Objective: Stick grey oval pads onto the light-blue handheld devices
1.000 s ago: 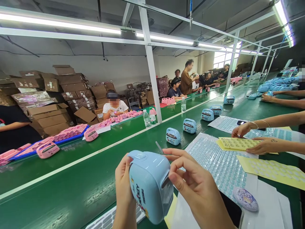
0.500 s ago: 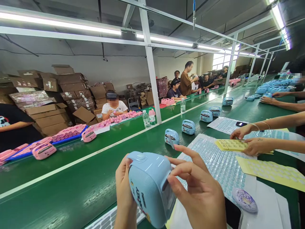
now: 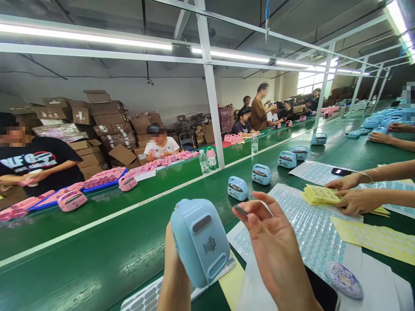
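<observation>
My left hand (image 3: 177, 263) grips a light blue radio-shaped plastic case (image 3: 188, 255) from behind, its side turned towards me. That side shows a grey oval in the upper recess, dark bar-shaped slots in the middle and a pale blue oval recess below. To the right of the case, clear of it, my right hand (image 3: 279, 250) pinches a small grey flat piece (image 3: 240, 211) between thumb and finger. Under the case lies a sheet of grey oval stickers (image 3: 145, 299), partly hidden by my left arm.
Several blue cases (image 3: 237, 188) stand along the green table (image 3: 106, 259). Clear sticker sheets (image 3: 301, 224), a yellow sheet (image 3: 372, 239), a black phone (image 3: 320, 289) and a purple round object (image 3: 344, 280) lie at right. A co-worker's hands (image 3: 353, 196) hold yellow sheets.
The blue case has turned, so its side now faces me. My right hand has drawn away from it, with the grey piece between its fingertips. The view has shifted slightly left.
</observation>
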### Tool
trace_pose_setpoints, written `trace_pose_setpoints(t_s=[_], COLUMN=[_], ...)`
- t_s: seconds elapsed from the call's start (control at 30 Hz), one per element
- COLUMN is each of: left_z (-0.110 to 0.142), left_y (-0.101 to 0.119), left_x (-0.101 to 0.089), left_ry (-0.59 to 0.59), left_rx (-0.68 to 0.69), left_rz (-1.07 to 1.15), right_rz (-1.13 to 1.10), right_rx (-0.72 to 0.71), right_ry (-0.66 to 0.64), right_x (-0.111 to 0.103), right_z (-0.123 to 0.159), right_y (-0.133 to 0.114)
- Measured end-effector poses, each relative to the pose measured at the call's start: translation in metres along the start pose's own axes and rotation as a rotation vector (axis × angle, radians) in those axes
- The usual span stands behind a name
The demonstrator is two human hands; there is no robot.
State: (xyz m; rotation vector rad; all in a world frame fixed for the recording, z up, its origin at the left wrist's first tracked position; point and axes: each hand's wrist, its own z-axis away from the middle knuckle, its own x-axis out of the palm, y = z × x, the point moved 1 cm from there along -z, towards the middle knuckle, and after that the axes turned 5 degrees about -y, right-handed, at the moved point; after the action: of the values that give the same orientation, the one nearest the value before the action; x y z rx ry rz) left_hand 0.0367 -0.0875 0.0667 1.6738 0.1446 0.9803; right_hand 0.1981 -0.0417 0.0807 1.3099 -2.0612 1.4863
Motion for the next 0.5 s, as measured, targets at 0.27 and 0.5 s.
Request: trace_pose_setpoints(t_s=[0.27, 0.5], left_z=[0.007, 0.01], left_y=[0.017, 0.02], left_x=[0.004, 0.0], left_ry=[0.136, 0.192], left_rx=[-0.092, -0.022], left_rz=[0.082, 0.128], right_rz=[0.59, 0.608], right_rx=[-0.114, -0.047], right_ry=[-0.14, -0.307], right_x=[0.003, -0.005], right_z=[0.028, 0.019], right_y=[-0.009, -0.007])
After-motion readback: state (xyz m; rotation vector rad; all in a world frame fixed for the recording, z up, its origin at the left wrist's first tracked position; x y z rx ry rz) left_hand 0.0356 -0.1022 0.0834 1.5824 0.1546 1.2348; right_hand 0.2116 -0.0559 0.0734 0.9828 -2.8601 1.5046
